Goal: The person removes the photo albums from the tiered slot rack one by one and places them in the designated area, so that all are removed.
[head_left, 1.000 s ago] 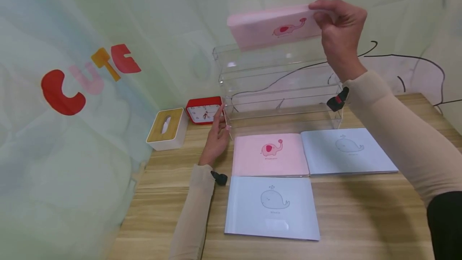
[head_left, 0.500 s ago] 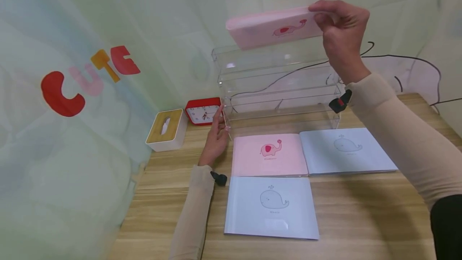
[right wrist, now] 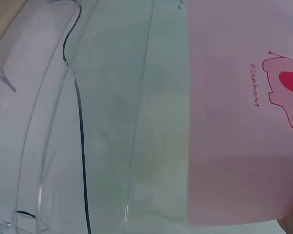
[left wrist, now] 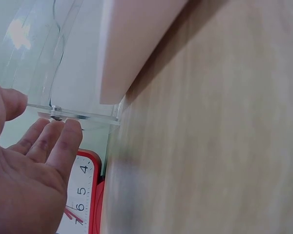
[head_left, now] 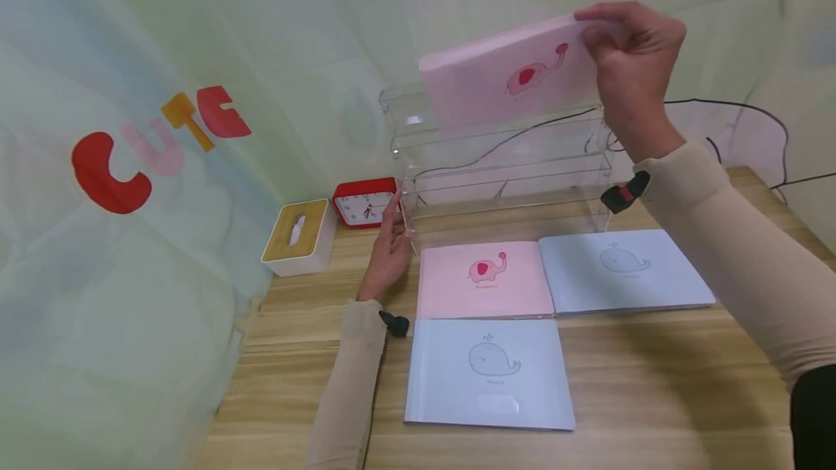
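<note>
In the head view, my right hand (head_left: 640, 71) pinches a pink book (head_left: 483, 93) by its upper right corner, thumb on the elephant cover. The book is tilted in front of the top of a clear acrylic rack (head_left: 503, 205). The right wrist view shows the book's cover (right wrist: 244, 161) beside the rack's tiers. My left hand (head_left: 387, 263) touches the rack's left side with nearly straight fingers. Before the rack lie another pink elephant book (head_left: 451, 281), a blue whale book (head_left: 673, 285) to its right, and a second blue whale book (head_left: 444, 376) nearer me.
A red clock (head_left: 366, 182) stands left of the rack, just behind my left fingers. Beside it is a white tissue box (head_left: 307, 265) with a wood-like lid. The wooden table (head_left: 294, 383) meets a cloth backdrop (head_left: 313, 42) with "CUTE" letters.
The held pink book has tipped so that more of its cover faces me, and its lower edge hangs lower. My right hand has shifted slightly right; my left hand stays at the rack.
</note>
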Action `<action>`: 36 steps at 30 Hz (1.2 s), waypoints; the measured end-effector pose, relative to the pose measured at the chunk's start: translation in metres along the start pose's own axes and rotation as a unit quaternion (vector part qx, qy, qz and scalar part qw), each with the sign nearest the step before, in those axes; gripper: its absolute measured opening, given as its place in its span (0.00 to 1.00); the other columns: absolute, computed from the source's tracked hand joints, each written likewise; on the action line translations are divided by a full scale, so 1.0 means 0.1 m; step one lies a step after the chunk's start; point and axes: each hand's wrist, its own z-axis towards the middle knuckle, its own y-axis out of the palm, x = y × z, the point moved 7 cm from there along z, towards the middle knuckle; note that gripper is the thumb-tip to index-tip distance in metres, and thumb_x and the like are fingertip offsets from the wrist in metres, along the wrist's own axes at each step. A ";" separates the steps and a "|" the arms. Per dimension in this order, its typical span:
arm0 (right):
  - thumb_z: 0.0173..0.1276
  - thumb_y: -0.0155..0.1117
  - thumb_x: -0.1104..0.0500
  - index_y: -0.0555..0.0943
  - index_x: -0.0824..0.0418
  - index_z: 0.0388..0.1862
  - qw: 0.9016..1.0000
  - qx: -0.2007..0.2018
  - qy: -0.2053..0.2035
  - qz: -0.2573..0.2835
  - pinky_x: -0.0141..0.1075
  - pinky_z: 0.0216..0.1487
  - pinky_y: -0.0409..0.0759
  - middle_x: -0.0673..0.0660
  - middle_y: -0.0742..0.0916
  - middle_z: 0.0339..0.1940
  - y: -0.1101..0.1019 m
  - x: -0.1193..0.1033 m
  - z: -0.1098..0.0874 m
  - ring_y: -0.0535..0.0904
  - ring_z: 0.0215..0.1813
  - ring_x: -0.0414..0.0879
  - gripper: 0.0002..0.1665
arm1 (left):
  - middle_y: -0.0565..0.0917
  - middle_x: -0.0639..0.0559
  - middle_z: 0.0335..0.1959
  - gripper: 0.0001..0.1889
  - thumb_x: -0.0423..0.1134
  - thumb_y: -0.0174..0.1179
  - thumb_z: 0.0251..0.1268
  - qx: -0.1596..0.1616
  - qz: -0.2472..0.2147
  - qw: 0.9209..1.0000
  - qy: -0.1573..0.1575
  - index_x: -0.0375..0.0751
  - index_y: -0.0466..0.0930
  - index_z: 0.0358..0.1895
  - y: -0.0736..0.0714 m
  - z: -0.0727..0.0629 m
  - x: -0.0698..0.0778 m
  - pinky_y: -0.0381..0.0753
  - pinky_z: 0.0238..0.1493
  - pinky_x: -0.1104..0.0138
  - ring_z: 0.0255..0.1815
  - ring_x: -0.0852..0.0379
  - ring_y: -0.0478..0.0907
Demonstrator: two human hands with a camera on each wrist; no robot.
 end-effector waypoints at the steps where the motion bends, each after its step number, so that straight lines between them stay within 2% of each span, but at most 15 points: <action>1: 0.74 0.65 0.72 0.95 0.60 0.41 1.000 -0.002 0.006 -0.006 0.32 0.56 0.91 0.48 0.95 0.41 -0.02 0.01 -0.02 0.92 0.47 0.40 0.14 | 0.67 0.45 0.78 0.43 0.38 0.50 0.86 0.001 0.000 1.000 0.000 0.98 0.42 0.79 0.00 0.00 0.00 0.73 0.80 0.39 0.75 0.43 0.73; 6: 0.74 0.65 0.70 0.95 0.59 0.43 0.999 -0.015 0.040 -0.017 0.33 0.57 0.91 0.49 0.96 0.43 -0.11 0.09 -0.09 0.92 0.50 0.41 0.14 | 0.67 0.46 0.78 0.43 0.39 0.50 0.86 0.003 0.000 1.000 -0.002 0.99 0.42 0.79 -0.02 0.02 -0.01 0.72 0.81 0.39 0.74 0.43 0.73; 13: 0.74 0.68 0.68 0.94 0.61 0.48 0.994 -0.034 0.105 0.011 0.39 0.62 0.90 0.50 0.94 0.48 -0.22 0.24 -0.19 0.90 0.54 0.44 0.11 | 0.65 0.47 0.80 0.42 0.40 0.50 0.87 0.002 0.002 1.000 -0.018 1.02 0.42 0.77 -0.04 0.01 -0.05 0.71 0.82 0.40 0.77 0.44 0.72; 17: 0.75 0.67 0.68 0.94 0.61 0.50 0.991 -0.053 0.123 0.012 0.43 0.66 0.88 0.49 0.93 0.49 -0.26 0.30 -0.24 0.89 0.55 0.45 0.12 | 0.66 0.46 0.79 0.43 0.39 0.50 0.87 0.007 0.004 1.000 -0.012 1.01 0.41 0.78 -0.05 0.01 -0.05 0.72 0.81 0.40 0.75 0.43 0.73; 21: 0.74 0.69 0.67 0.93 0.61 0.51 0.988 -0.054 0.141 0.037 0.50 0.73 0.84 0.49 0.92 0.52 -0.31 0.33 -0.29 0.87 0.58 0.47 0.12 | 0.67 0.45 0.79 0.44 0.38 0.50 0.86 0.008 0.004 1.000 -0.002 0.99 0.41 0.79 -0.05 0.01 -0.03 0.72 0.80 0.39 0.74 0.43 0.74; 24: 0.73 0.71 0.67 0.93 0.62 0.52 0.985 -0.052 0.153 0.061 0.51 0.75 0.83 0.50 0.92 0.54 -0.36 0.35 -0.32 0.86 0.61 0.48 0.12 | 0.67 0.44 0.79 0.44 0.38 0.50 0.86 0.007 0.003 1.000 -0.001 0.99 0.41 0.79 -0.05 0.01 -0.03 0.72 0.80 0.39 0.74 0.42 0.74; 32: 0.74 0.69 0.67 0.91 0.63 0.55 0.977 -0.053 0.196 0.073 0.46 0.71 0.86 0.51 0.88 0.57 -0.47 0.39 -0.38 0.84 0.61 0.48 0.14 | 0.65 0.45 0.80 0.43 0.39 0.50 0.86 0.010 0.011 1.000 -0.019 1.01 0.41 0.78 -0.05 0.01 -0.05 0.72 0.80 0.39 0.76 0.42 0.72; 36: 0.74 0.66 0.69 0.92 0.63 0.54 0.971 -0.045 0.222 0.078 0.41 0.63 0.88 0.50 0.87 0.56 -0.53 0.43 -0.40 0.83 0.60 0.48 0.14 | 0.65 0.46 0.81 0.44 0.39 0.51 0.86 0.009 0.011 1.000 -0.026 1.02 0.41 0.77 -0.05 0.01 -0.05 0.72 0.80 0.38 0.76 0.42 0.72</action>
